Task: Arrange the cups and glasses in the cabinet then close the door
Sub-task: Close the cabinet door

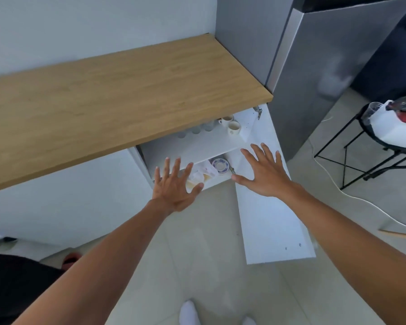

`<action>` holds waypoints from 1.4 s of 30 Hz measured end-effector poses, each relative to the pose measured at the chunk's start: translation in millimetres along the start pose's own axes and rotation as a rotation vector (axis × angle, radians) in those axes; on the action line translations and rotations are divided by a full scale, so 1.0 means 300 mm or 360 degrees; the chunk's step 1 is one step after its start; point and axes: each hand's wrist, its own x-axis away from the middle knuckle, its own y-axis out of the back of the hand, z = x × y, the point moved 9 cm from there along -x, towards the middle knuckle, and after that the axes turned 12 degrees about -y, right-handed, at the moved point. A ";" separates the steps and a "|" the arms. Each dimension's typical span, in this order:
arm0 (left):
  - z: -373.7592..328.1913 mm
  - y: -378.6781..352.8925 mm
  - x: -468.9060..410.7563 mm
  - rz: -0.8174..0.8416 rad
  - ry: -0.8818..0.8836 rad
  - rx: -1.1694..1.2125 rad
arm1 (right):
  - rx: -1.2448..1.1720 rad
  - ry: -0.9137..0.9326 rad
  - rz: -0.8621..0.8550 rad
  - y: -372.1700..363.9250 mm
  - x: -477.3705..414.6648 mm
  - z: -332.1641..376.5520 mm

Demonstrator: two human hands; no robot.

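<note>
Both hands reach forward with fingers spread wide and hold nothing. The left hand (174,184) hovers in front of the lower compartment of the white cabinet (141,160), near its left wall. The right hand (263,172) is stretched out flat over the inner face of the open white cabinet door (272,226), close to its hinged edge; whether the palm touches the panel cannot be told. The door swings out to the right over the pale tiled floor (202,254).

Just beyond the left hand, the lower compartment holds crumpled clear plastic wrapping (202,172), and to its right a stack of white saucers with blue patterned rims (219,164) sits near the door hinge. Above that, the white inner shelf (197,146) carries the task's things along its back: a row of clear drinking glasses (197,130), blurred and partly hidden under the front edge of the desk, and at the shelf's right end two small white ceramic cups (232,127), standing upright just beside each other.

The light oak wooden desk (117,99) tops the cabinet and its surface runs back to the pale wall. At the desk's far right corner stands a tall grey refrigerator (314,73). Well to the right, a black metal-framed side table (370,151) carries a clear plastic cup (370,113) and a white bundle.
</note>
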 end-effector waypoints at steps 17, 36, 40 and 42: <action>-0.815 -0.186 -0.067 0.0146 -0.0206 0.0059 | -0.0067 -0.0149 0.0143 -0.151 0.418 -0.753; -0.985 -0.324 0.005 0.0152 -0.0289 0.0252 | -0.0560 0.0227 0.0468 -0.468 0.465 -0.647; -0.848 -0.322 0.059 0.0149 -0.0241 0.0280 | -0.0585 0.0355 0.0455 -0.479 0.444 -0.513; -0.754 -0.319 0.090 0.0146 -0.0198 0.0280 | -0.0647 0.0393 0.0489 -0.485 0.423 -0.417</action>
